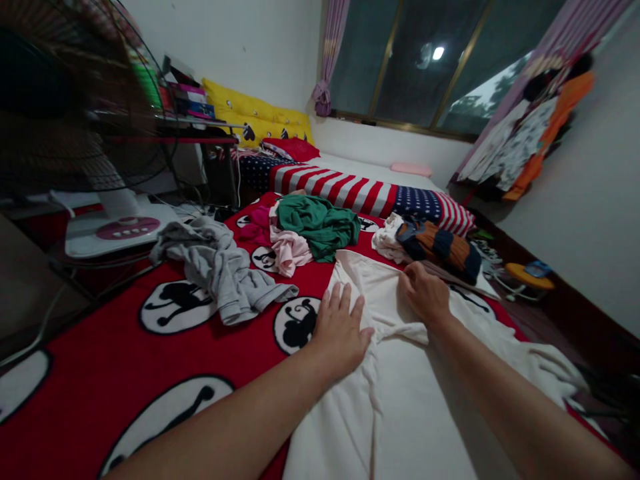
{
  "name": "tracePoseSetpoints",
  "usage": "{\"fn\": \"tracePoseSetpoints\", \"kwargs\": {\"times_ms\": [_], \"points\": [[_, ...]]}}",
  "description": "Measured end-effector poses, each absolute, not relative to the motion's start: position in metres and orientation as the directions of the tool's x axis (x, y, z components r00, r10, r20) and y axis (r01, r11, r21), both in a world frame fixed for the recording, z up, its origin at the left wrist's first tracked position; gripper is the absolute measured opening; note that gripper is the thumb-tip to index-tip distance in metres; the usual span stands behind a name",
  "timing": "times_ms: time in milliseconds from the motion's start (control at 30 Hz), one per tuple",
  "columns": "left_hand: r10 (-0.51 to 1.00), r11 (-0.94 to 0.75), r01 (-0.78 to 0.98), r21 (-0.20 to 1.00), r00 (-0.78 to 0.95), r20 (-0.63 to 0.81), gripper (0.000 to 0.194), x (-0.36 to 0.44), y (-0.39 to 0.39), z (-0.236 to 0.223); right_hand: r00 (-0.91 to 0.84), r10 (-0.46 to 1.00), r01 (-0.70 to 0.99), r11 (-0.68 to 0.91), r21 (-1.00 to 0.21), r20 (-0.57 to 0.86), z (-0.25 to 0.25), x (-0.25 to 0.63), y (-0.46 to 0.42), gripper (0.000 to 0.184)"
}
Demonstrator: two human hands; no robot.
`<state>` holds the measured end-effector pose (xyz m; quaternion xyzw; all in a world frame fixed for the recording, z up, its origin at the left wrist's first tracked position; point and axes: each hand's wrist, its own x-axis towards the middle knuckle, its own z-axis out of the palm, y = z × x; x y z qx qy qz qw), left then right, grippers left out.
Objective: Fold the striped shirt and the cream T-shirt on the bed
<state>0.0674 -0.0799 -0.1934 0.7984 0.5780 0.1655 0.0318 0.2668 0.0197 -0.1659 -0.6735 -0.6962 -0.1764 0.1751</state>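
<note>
Across the bed, a red blanket (65, 400) with round black-and-white prints carries almost everything around you. A striped quilt (340, 190) lies past its far edge, and a large electric fan (75, 113) stands just off its left edge.

Toward the middle of the blanket lie a grey top (220, 273), a green garment (320, 227), a pink garment (287, 250), and a brown and navy striped garment (437, 247), all loosely heaped. Nearer to you, a white garment (395, 400) stretches along the blanket's near right side and runs toward its right edge.

Both your hands are on that white cloth. Your left hand (340, 327) lies flat with its fingers spread, pressing down. Your right hand (425, 293) has its fingers curled over a fold near the garment's upper edge; you cannot tell whether it pinches the fold, since the thumb is hidden. A short twisted strip of white cloth (400, 331) lies just below and between them.

You appear to be smoothing the white garment, and that twisted strip looks like the part that needs your attention next.
</note>
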Motion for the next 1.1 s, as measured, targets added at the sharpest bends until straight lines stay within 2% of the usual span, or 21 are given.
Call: {"fn": "tracePoseSetpoints", "kwargs": {"times_ms": [67, 200, 267, 333, 433, 567, 700, 933, 1100], "points": [[0.934, -0.329, 0.911, 0.248, 0.275, 0.227, 0.064, 0.068, -0.08, -0.194, 0.002, 0.922, 0.999, -0.016, 0.034, 0.388, -0.161, 0.271, 0.02, 0.024], [0.938, -0.32, 0.913, 0.251, 0.269, 0.218, 0.064, 0.068, -0.079, -0.194, 0.053, 0.993, 0.988, -0.067, 0.14, 0.101, -0.143, 0.272, 0.029, 0.019], [0.938, -0.323, 0.912, 0.252, 0.272, 0.216, 0.064, 0.068, -0.079, -0.194, 0.045, 0.997, 0.978, -0.056, 0.201, 0.058, -0.131, 0.261, 0.036, 0.016], [0.938, -0.325, 0.912, 0.252, 0.276, 0.211, 0.064, 0.068, -0.078, -0.194, -0.024, 0.992, 0.983, 0.001, 0.185, 0.122, -0.122, 0.243, 0.045, 0.016], [0.939, -0.322, 0.913, 0.252, 0.273, 0.21, 0.064, 0.069, -0.078, -0.193, -0.117, 0.967, 0.993, 0.121, -0.005, 0.225, -0.119, 0.206, 0.059, 0.019], [0.937, -0.325, 0.914, 0.244, 0.276, 0.215, 0.064, 0.069, -0.079, -0.191, -0.122, 0.963, 0.95, 0.183, -0.254, 0.238, -0.132, 0.165, 0.082, 0.033], [0.937, -0.328, 0.911, 0.25, 0.278, 0.213, 0.064, 0.069, -0.08, -0.189, -0.11, 0.961, 0.903, 0.204, -0.379, 0.255, -0.149, 0.153, 0.106, 0.029], [0.948, -0.298, 0.908, 0.293, 0.247, 0.199, 0.065, 0.071, -0.079, -0.19, -0.091, 0.938, 0.868, 0.24, -0.435, 0.336, -0.179, 0.159, 0.12, 0.033], [0.945, -0.313, 0.902, 0.298, 0.263, 0.197, 0.066, 0.071, -0.078, -0.191, -0.081, 0.923, 0.931, 0.205, -0.302, 0.375, -0.183, 0.153, 0.12, 0.024]]}}
